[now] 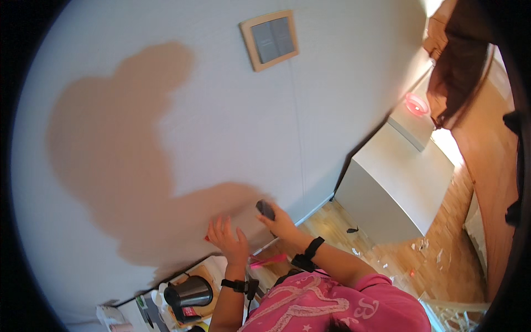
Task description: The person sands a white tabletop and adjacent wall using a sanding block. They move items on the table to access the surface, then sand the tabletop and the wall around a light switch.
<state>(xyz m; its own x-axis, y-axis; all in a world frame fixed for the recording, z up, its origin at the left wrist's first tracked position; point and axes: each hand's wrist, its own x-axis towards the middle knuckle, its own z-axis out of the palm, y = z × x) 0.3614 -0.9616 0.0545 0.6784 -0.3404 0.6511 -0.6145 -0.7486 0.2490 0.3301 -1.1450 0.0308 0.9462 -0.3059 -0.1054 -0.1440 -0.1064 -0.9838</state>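
Observation:
My right hand [282,224] is closed around a small dark grey block-like object [265,209], whose exact kind I cannot make out. It is raised in front of the pale wall [232,133]. Lower and to the left, my left hand [228,243] has its fingers spread, close to the wall; whether it touches the wall I cannot tell. A small red spot shows at that hand's left edge. Both wrists wear black straps with small modules: the left strap [238,286] and the right strap [308,254].
A wood-framed picture [294,41] hangs above. At the lower left, a counter carries a black kettle [193,291] and other items. To the right stand a white cabinet [381,193], a glowing pink ring [416,104] and brown curtains [462,66]. Scraps litter the wood floor [442,249].

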